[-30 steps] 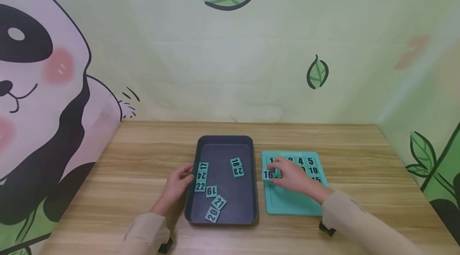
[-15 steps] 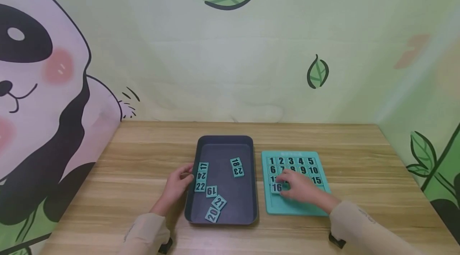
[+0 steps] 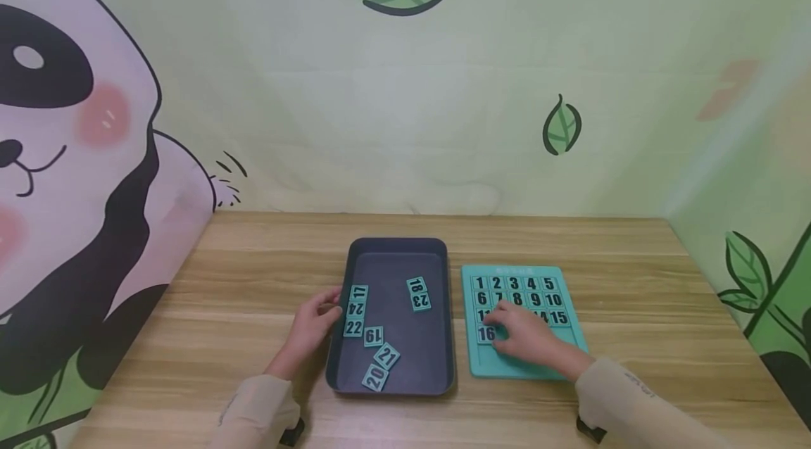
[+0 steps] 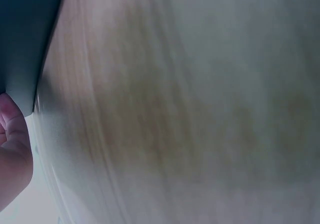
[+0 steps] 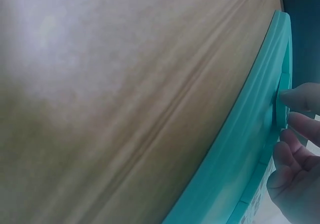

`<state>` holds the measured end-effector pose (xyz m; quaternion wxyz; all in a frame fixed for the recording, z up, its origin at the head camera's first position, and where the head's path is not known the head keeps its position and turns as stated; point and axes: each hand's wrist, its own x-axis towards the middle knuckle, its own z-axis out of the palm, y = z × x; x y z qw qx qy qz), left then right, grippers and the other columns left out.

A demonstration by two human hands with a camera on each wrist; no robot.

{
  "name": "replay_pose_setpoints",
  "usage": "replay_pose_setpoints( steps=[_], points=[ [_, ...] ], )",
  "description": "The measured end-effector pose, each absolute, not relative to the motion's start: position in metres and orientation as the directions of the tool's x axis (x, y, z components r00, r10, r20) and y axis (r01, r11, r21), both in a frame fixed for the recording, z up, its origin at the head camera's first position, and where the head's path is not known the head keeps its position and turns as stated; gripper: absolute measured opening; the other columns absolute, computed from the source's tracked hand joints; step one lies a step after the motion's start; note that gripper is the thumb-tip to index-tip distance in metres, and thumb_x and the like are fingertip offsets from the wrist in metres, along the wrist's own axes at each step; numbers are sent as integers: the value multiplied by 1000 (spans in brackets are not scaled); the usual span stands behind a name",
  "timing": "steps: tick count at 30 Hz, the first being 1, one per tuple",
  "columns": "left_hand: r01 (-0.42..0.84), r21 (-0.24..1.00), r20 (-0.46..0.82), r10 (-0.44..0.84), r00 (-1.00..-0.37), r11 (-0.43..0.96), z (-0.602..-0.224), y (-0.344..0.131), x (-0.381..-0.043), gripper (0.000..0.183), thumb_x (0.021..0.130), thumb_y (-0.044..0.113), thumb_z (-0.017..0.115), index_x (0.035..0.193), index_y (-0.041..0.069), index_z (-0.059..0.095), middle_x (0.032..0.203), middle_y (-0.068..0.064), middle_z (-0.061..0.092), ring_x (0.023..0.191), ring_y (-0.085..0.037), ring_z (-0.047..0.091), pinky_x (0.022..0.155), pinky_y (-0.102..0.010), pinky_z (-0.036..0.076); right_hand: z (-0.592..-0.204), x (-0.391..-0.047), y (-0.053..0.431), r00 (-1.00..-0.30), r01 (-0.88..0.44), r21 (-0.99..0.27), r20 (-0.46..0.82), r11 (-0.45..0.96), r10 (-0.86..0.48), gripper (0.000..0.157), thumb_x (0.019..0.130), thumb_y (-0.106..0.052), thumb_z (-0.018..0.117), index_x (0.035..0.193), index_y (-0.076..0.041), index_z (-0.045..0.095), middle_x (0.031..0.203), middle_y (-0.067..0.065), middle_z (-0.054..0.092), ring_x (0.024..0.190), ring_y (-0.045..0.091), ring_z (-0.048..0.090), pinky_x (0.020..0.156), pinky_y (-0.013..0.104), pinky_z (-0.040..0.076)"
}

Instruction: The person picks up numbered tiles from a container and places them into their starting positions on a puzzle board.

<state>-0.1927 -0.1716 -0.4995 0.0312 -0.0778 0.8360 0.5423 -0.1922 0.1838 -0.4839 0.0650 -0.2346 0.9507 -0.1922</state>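
Note:
My right hand (image 3: 529, 336) is over the turquoise number board (image 3: 538, 369). Its thumb and a finger grip the number 16 tile (image 3: 486, 334), which lies at the left end of the fourth row. In the right wrist view the thumb (image 5: 302, 96) and a fingertip touch this tile (image 5: 282, 109) at the board (image 5: 235, 159). Part of the third row is hidden behind the hand. My left hand (image 3: 308, 329) rests with relaxed fingers against the left side of the dark tray (image 3: 405, 382). A fingertip touches the tray's outer wall (image 4: 25, 64) in the left wrist view.
Inside the tray lie loose number tiles: a column with 17, 24 and 22 (image 3: 353, 328), tile 19 (image 3: 374, 336), tiles 21 (image 3: 386, 355) and 20 (image 3: 375, 378), and tiles 18 and 23 (image 3: 420, 302) on the right. A printed backdrop (image 3: 285, 83) stands behind the wooden table (image 3: 266, 245).
My right hand has brought the number 16 tile from the board's upper left edge down to the start of the fourth row, where it now lies flat. My left hand has stayed at the tray.

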Motion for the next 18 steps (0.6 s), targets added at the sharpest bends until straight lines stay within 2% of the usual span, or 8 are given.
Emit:
replay_pose_setpoints(
  steps=[8,14,18],
  points=[
    [-162,905,-136,-95,-986,394,-499,-171,-193,38,87,8,48,125,6,49,116,-15,53,104,-28,53,79,-35,50,-481,-193,181,-878,-427,-379,-43,821,-477,38,67,-20,70,104,-15,62,88,-7,50,72,5,45,60,20,41],
    [-154,903,-125,-97,-987,401,-499,-171,-193,38,87,8,48,125,7,49,115,-15,54,103,-28,54,78,-35,50,-466,-198,174,-861,-466,-415,7,781,-509,39,70,-22,69,107,-13,61,91,-1,51,71,9,45,58,20,40],
    [-156,900,-127,-98,-987,406,-500,-172,-193,38,87,9,49,125,7,49,116,-14,54,104,-28,54,79,-36,50,-460,-200,167,-855,-476,-431,22,767,-518,38,72,-23,68,108,-13,60,94,0,53,80,12,52,63,22,44]
  ],
)
